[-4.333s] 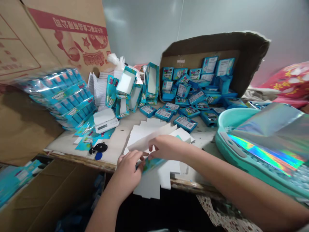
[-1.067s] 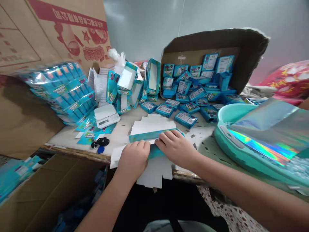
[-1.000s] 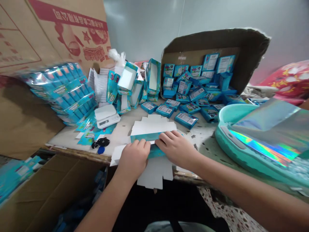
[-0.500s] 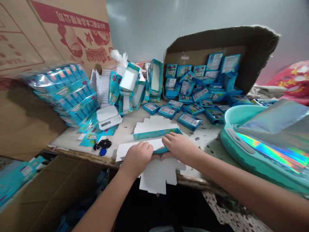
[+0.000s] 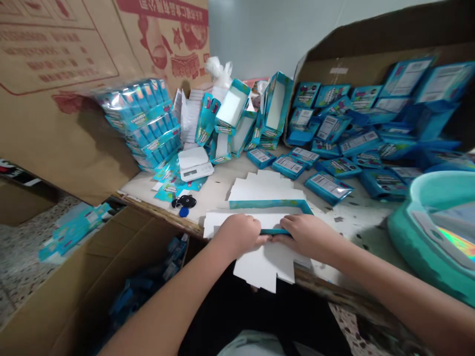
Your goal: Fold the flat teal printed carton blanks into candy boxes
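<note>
A partly folded cardboard box (image 5: 269,204), white with blue printed walls, lies at the table's front edge. Its far and right walls stand up, while the left end lies flat. My left hand (image 5: 240,233) is closed on the near wall, left of the middle. On that same wall, further right, my right hand (image 5: 305,232) pinches with fingers over the top and thumb on the outer side. Both thumbs nearly meet below the blue strip. Beneath the hands, white unfolded cardboard (image 5: 261,264) with notched flaps hangs over the table edge toward me.
A white scale (image 5: 193,163) and black key fob (image 5: 184,201) lie left. Open blue boxes (image 5: 233,104) and wrapped stacks (image 5: 144,118) stand behind. Small blue packs (image 5: 328,187) spill from a large carton (image 5: 308,62). A turquoise basin (image 5: 404,227) sits right; an open carton (image 5: 85,277) is below left.
The view has swung left, so everything sits further right. The near blue wall, slanted before, now runs straighter between my hands. Both hands keep hold of it.
</note>
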`<state>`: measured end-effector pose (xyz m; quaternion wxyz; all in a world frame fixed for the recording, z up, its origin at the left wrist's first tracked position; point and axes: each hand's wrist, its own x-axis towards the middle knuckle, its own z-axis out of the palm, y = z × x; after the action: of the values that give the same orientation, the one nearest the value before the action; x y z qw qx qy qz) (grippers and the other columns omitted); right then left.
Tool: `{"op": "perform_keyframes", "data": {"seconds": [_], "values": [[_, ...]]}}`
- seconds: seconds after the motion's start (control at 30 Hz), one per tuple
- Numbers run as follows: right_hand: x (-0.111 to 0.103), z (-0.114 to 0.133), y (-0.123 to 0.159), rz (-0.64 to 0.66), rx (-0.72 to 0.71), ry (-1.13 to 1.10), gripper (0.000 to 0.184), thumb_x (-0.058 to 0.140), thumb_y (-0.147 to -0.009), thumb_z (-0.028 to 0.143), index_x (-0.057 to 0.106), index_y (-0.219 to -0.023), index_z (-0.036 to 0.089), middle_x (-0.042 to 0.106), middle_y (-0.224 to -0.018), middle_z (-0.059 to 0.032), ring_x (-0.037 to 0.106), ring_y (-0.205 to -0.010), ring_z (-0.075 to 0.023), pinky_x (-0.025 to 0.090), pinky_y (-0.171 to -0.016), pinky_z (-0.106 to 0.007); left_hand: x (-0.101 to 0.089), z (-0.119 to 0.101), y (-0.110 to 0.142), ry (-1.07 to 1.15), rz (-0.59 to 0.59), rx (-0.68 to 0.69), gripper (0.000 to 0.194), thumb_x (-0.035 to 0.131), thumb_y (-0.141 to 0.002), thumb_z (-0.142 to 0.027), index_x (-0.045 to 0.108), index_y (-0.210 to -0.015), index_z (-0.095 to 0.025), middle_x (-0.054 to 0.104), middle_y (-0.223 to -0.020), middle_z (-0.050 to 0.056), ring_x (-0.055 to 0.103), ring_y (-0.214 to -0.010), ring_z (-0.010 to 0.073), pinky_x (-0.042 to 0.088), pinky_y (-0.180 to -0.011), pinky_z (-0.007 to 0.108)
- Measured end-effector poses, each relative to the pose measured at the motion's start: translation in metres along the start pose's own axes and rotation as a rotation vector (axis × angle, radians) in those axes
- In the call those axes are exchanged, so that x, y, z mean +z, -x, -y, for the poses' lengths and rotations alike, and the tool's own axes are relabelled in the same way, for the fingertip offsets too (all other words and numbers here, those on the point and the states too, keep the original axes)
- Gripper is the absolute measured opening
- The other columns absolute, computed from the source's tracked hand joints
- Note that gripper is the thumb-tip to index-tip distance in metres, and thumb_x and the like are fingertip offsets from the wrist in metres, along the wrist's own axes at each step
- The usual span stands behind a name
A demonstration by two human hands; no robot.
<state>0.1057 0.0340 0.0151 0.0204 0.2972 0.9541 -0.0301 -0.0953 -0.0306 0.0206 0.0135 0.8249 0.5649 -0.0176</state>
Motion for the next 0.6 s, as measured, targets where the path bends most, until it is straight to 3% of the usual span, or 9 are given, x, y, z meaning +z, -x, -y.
{"op": "perform_keyframes", "data": {"seconds": [0.17, 0.23, 0.3, 0.37, 0.43, 0.47, 0.53, 0.6], "values": [[-0.001, 0.002, -0.002, -0.021, -0.01, 0.003, 0.038, 0.057, -0.097, 0.046, 0.066, -0.076, 0.016, 0.072, -0.073, -0.0086, 0.068, -0.065, -0.0245, 0.038, -0.057, -0.032, 0.003, 0.0, 0.001, -0.003, -0.065, -0.008, 0.043, 0.061, -0.09, -0.054, 0.069, -0.08, -0.012, 0.069, -0.071, 0.01, 0.068, -0.069, 0.0254, 0.048, -0.06, 0.033], [-0.004, -0.003, -0.001, -0.049, -0.002, 0.013, 0.038, 0.057, -0.097, 0.046, 0.065, -0.074, 0.017, 0.071, -0.073, -0.0087, 0.067, -0.067, -0.0246, 0.038, -0.058, -0.032, -0.005, 0.0, 0.013, -0.02, -0.122, -0.002, 0.038, 0.06, -0.092, -0.05, 0.068, -0.085, -0.014, 0.069, -0.075, 0.009, 0.068, -0.075, 0.0251, 0.051, -0.074, 0.038], [-0.011, -0.009, 0.004, -0.136, 0.034, 0.005, 0.042, 0.052, -0.098, 0.049, 0.061, -0.072, 0.018, 0.068, -0.071, -0.0088, 0.064, -0.065, -0.0239, 0.037, -0.057, -0.032, -0.02, 0.003, 0.031, -0.043, -0.336, -0.063, 0.027, 0.06, -0.094, -0.045, 0.067, -0.1, -0.02, 0.071, -0.093, 0.009, 0.067, -0.093, 0.0261, 0.043, -0.1, 0.05], [-0.023, -0.011, 0.012, -0.325, 0.128, -0.106, 0.046, 0.049, -0.097, 0.056, 0.057, -0.07, 0.021, 0.06, -0.062, -0.0042, 0.055, -0.055, -0.0195, 0.033, -0.052, -0.03, -0.037, 0.007, 0.051, 0.015, -0.768, -0.255, 0.036, 0.068, -0.088, -0.046, 0.061, -0.119, -0.029, 0.065, -0.121, 0.009, 0.059, -0.117, 0.0312, 0.025, -0.114, 0.062], [-0.038, -0.004, 0.018, -0.55, 0.229, -0.363, 0.048, 0.049, -0.095, 0.063, 0.052, -0.069, 0.023, 0.049, -0.056, 0.0009, 0.045, -0.049, -0.0154, 0.031, -0.048, -0.028, -0.054, 0.01, 0.063, 0.323, -1.07, -0.384, 0.07, 0.075, -0.079, -0.054, 0.046, -0.14, -0.034, 0.049, -0.146, 0.01, 0.042, -0.139, 0.0359, 0.023, -0.118, 0.062], [-0.045, 0.003, 0.021, -0.607, 0.233, -0.543, 0.049, 0.05, -0.093, 0.067, 0.052, -0.071, 0.023, 0.048, -0.057, 0.0016, 0.044, -0.049, -0.015, 0.033, -0.047, -0.028, -0.06, 0.01, 0.063, 0.552, -1.101, -0.365, 0.085, 0.075, -0.077, -0.059, 0.036, -0.148, -0.035, 0.04, -0.153, 0.011, 0.034, -0.145, 0.0363, 0.025, -0.118, 0.06], [-0.054, 0.024, 0.025, -0.562, 0.134, -0.923, 0.05, 0.048, -0.092, 0.072, 0.061, -0.088, 0.024, 0.059, -0.069, -0.0014, 0.055, -0.058, -0.018, 0.043, -0.05, -0.028, -0.07, 0.004, 0.056, 0.998, -1.016, -0.212, 0.099, 0.071, -0.08, -0.062, 0.015, -0.157, -0.037, 0.035, -0.159, 0.011, 0.03, -0.149, 0.0339, 0.033, -0.117, 0.055], [-0.054, 0.047, 0.029, -0.404, 0.0, -1.203, 0.056, 0.041, -0.095, 0.072, 0.06, -0.123, 0.028, 0.069, -0.093, -0.006, 0.067, -0.077, -0.0236, 0.053, -0.059, -0.032, -0.075, -0.012, 0.045, 1.253, -0.961, -0.103, 0.096, 0.068, -0.086, -0.052, 0.007, -0.159, -0.039, 0.042, -0.156, 0.009, 0.041, -0.145, 0.0313, 0.042, -0.113, 0.05]]}}
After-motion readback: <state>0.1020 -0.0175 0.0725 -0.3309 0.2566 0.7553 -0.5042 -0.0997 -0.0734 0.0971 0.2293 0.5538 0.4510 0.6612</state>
